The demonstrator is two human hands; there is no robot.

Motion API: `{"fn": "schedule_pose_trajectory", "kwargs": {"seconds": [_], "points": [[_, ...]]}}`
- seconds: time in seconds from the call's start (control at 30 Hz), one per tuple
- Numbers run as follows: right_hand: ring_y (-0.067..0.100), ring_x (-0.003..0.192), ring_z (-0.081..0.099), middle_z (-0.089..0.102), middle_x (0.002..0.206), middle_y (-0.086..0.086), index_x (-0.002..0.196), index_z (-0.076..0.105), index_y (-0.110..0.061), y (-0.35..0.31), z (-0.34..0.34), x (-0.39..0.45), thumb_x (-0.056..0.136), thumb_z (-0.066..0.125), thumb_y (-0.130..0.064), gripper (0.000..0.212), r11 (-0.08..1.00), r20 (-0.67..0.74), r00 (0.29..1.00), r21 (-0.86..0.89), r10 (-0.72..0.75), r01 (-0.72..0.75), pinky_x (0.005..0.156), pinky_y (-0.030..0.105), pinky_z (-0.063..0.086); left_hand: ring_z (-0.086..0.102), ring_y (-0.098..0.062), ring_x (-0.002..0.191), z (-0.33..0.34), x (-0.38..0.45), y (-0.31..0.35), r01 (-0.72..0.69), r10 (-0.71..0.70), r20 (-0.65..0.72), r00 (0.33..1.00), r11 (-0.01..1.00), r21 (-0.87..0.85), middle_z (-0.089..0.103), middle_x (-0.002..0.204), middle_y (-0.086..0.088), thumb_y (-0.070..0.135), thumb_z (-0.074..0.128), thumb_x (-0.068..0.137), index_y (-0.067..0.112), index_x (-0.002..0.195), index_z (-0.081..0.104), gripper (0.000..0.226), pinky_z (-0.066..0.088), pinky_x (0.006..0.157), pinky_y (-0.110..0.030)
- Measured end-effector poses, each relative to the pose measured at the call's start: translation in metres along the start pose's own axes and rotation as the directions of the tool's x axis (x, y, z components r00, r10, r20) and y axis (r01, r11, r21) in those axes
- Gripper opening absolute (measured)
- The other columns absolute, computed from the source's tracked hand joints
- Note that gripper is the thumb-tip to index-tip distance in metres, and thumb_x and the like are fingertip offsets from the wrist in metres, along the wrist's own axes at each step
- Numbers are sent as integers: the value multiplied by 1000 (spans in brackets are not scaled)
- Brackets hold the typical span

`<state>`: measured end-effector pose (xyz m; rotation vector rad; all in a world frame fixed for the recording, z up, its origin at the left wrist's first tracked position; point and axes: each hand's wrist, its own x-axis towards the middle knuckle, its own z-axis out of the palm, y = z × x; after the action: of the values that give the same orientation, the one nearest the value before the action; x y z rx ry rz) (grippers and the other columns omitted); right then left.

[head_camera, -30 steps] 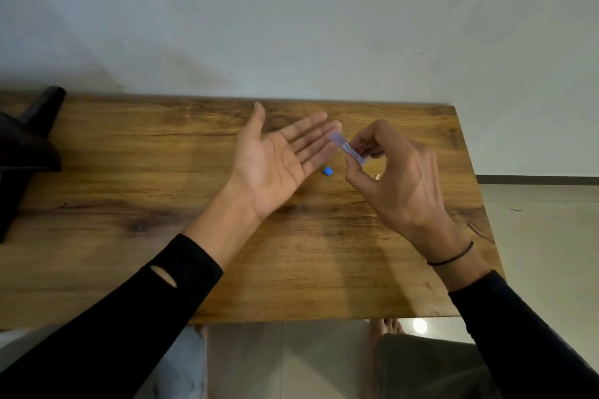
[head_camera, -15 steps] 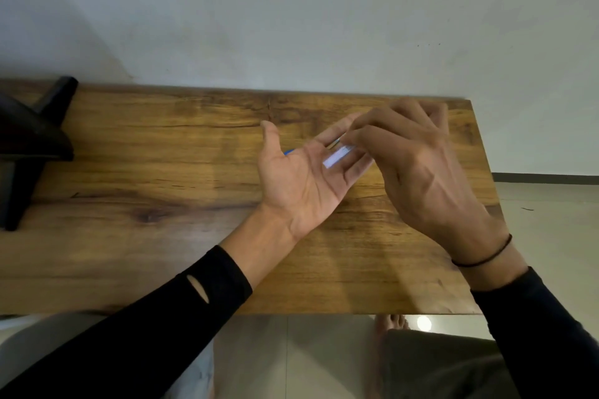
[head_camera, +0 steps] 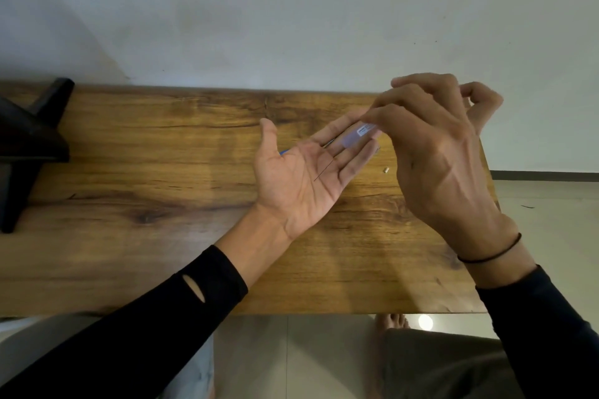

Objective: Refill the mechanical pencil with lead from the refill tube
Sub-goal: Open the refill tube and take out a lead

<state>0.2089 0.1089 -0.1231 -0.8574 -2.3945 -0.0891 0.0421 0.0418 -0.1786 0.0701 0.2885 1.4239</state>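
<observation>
My left hand (head_camera: 301, 175) lies palm up and flat over the wooden table (head_camera: 162, 204), fingers spread. A thin dark lead (head_camera: 324, 169) rests on the palm near the base of the fingers. My right hand (head_camera: 431, 152) pinches a translucent pale refill tube (head_camera: 358, 134) with a white label, tilted mouth-down over the left fingers. A sliver of the blue mechanical pencil (head_camera: 284, 151) shows on the table behind the left hand; most of it is hidden.
A small brass-coloured piece (head_camera: 385, 169) lies on the table between my hands. A black stand (head_camera: 29, 146) sits at the table's left end. A white wall runs behind the table. My knees and a bare foot show below the near edge.
The right hand swung the tube from beside the left fingertips to over them and tipped it. A lead now lies on the left palm. The camera view shifted left.
</observation>
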Motion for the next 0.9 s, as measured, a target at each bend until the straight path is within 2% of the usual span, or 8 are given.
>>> {"fn": "schedule_pose_trajectory", "kwargs": {"seconds": [0.1,0.2,0.33,0.47,0.6,0.77,0.9], "points": [[35,121,66,76,118,7,104,80,-13,0,-1,-1,104,60,2,25,993,-43,992,10,121,-120,94,60,32,41,-38,157,2,0,1,4,-4,0,1000,1000,-2,38,169,-33,96,16,90,-11,162,35,130,39,127,-45],[39,115,63,70,122,14,108,82,-14,-1,-1,-1,96,66,7,28,971,-71,969,17,238,-238,93,59,35,44,-36,154,3,1,2,-4,4,-14,1000,1000,18,41,168,-32,95,18,91,-10,161,38,128,39,126,-44],[43,117,56,65,121,17,111,80,-13,-3,-3,-3,99,68,-3,20,948,-64,949,98,310,-303,92,57,36,47,-34,151,1,2,5,-18,18,-17,1000,1000,15,45,164,-32,95,19,91,-10,159,40,127,39,129,-45],[41,109,51,61,113,14,109,79,-12,-1,-3,-11,98,73,-7,14,947,59,965,186,257,-263,84,55,38,37,-39,161,0,5,18,-49,49,0,999,999,20,38,170,-31,95,14,91,-10,163,32,129,25,135,-44],[27,100,46,59,102,-2,106,78,-17,5,5,-21,94,80,-10,14,960,254,958,206,133,-188,80,45,30,37,-39,162,-2,10,33,-114,114,-14,993,993,-4,40,169,-31,93,13,93,-11,163,33,127,33,131,-43],[16,99,42,62,101,-6,101,71,-24,-1,22,-32,90,81,-12,20,975,566,822,145,58,-169,82,43,27,40,-39,160,-1,9,37,-128,128,-29,991,992,-16,43,167,-31,93,15,93,-10,162,36,126,35,130,-43],[12,99,40,60,101,-10,101,69,-27,-4,31,-32,88,82,-11,24,972,644,761,116,82,-204,80,41,25,41,-39,160,-2,9,35,-115,116,-44,992,993,15,45,166,-31,93,14,93,-11,161,37,126,35,131,-43]]}}
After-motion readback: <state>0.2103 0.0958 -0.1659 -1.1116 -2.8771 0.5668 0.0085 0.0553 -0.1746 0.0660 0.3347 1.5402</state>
